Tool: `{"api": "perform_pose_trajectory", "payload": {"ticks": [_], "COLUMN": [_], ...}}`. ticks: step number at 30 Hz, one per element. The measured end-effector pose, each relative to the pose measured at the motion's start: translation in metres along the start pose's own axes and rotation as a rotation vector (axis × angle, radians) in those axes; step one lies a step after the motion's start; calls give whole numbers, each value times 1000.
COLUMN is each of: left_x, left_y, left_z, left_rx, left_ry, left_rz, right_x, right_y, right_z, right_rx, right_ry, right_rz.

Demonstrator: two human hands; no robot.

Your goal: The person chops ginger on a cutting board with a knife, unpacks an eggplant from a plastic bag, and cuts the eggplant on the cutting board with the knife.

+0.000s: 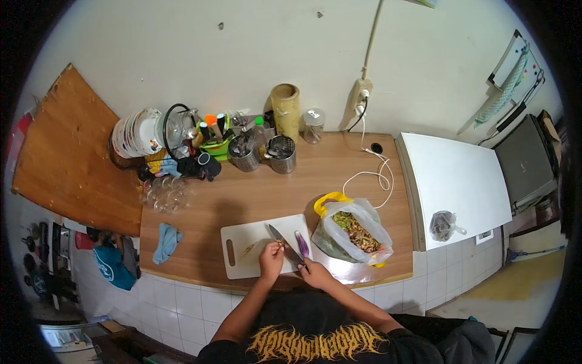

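My right hand [315,274] grips the handle of a kitchen knife [285,241], its blade slanting up and left over the white cutting board [242,233]. Close to the blade, the fingers of my left hand [271,262] are pinched on a small yellowish-brown piece, too small to name. A purple, elongated vegetable with a pale tip [302,244] lies on the board right of the blade. Thin pale-brown scraps [248,249] rest on the board's left part. To the right stands an open plastic bag [381,233] of chopped brown and green bits.
A blue cloth [167,242] lies at the left of the wooden table [206,200]. Behind are a dish rack with plates [145,133], metal utensil holders [244,155], a yellowish roll [286,112], a jar [314,125] and a white cable [388,176]. A person in teal [114,267] is at far left.
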State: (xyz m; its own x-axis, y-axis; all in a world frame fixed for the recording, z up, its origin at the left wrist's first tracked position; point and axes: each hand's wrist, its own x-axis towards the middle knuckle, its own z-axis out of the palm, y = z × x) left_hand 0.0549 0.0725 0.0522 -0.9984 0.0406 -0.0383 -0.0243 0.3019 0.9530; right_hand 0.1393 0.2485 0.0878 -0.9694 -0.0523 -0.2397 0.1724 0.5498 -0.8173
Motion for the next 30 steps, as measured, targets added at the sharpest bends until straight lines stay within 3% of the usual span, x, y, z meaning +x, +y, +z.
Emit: {"api": "perform_pose_trajectory", "payload": {"ticks": [4,10,13,15,17,20,30], "left_x": [-8,-20,-18,-19,-21,-23,-17], "left_y": [75,187,197,193,196,193,185], "left_z": [31,110,150,167,177,192,208], "left_rx": [-3,8,213,309,483,397,404], "left_ry": [0,30,-29,-27,-36,-48,-59], "left_rz": [17,281,380,389,457,544,523], "right_x": [-25,-73,-84,-88,-93,-97,-84], "right_y": [-10,-10,26,51,65,78,85], "right_z": [-72,-175,-200,-207,-216,-222,-236], "right_rx": [51,125,56,-163,-178,-183,-98], "right_ry": [20,146,178,354,346,386,360], "right_rz": [-47,-45,23,-81,-54,-93,-128]}}
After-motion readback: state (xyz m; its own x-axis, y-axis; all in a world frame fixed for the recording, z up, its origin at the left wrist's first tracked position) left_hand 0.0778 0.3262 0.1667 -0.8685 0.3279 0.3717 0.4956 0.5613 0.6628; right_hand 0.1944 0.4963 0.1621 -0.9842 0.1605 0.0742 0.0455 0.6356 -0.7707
